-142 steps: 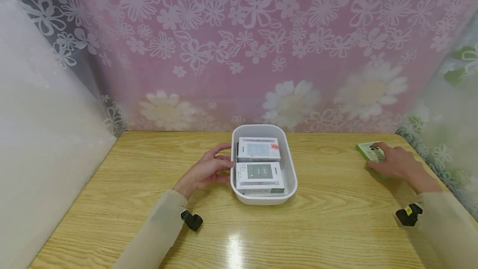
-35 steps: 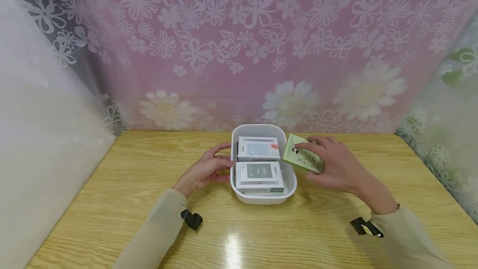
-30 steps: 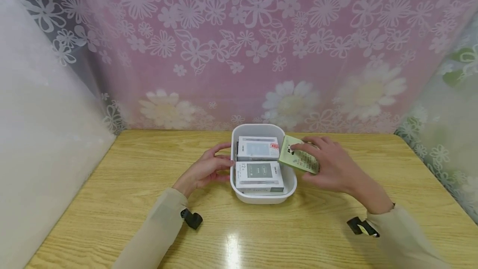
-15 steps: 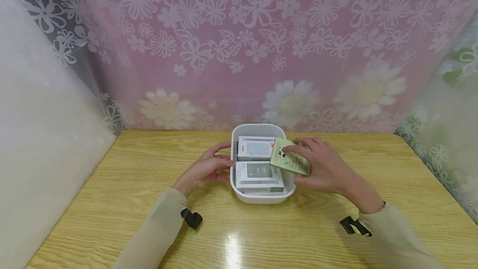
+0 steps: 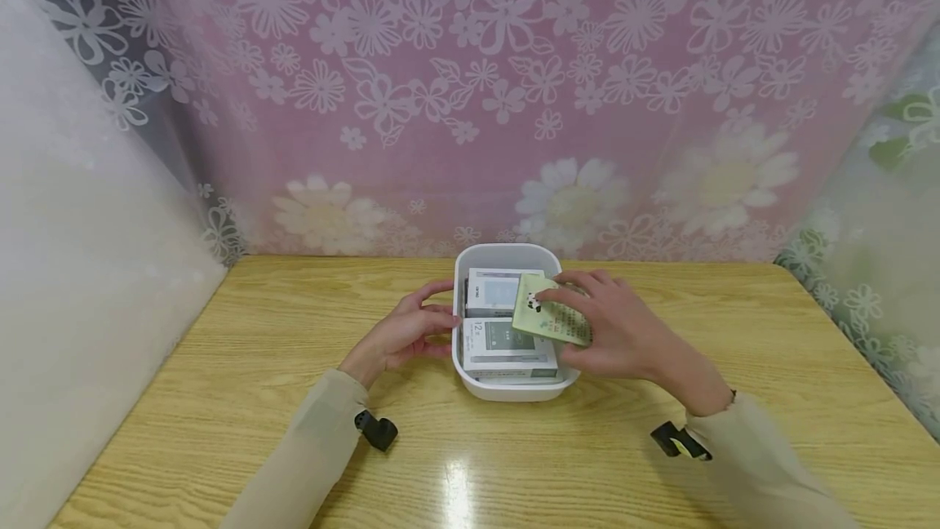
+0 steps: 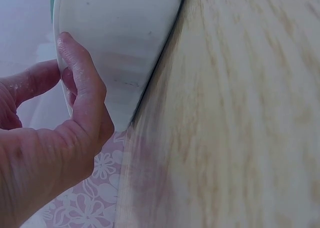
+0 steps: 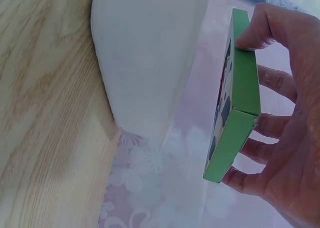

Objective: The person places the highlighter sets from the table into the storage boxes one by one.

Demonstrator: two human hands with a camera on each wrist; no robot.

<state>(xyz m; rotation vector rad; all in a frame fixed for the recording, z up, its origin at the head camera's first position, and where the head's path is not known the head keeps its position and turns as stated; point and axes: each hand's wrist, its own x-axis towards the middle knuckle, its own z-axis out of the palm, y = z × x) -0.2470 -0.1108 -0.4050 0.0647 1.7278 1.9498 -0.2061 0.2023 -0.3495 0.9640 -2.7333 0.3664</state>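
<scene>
A white plastic bin [image 5: 514, 393] stands on the table and holds two white boxes, a rear one [image 5: 486, 291] and a front one [image 5: 488, 359]. My left hand [image 5: 404, 335] grips the bin's left side; in the left wrist view its thumb touches the rim and curled fingers lie against the outer wall. With my right hand [image 5: 617, 329] I hold a flat light-green box [image 5: 551, 317] with a panda picture, over the right part of the bin. It covers parts of both white boxes. In the right wrist view, thumb and fingers grip the green box [image 7: 240, 95] by its edges.
The wood-grain table [image 5: 242, 398] spreads out on both sides of the bin. Behind it hangs a pink flowered curtain [image 5: 441, 121], with pale sheets at left and right. Small black wrist cameras sit on both sleeves.
My right hand has picked up the green box from the table's right side and carried it left, over the bin. My left hand and the bin have stayed in place.
</scene>
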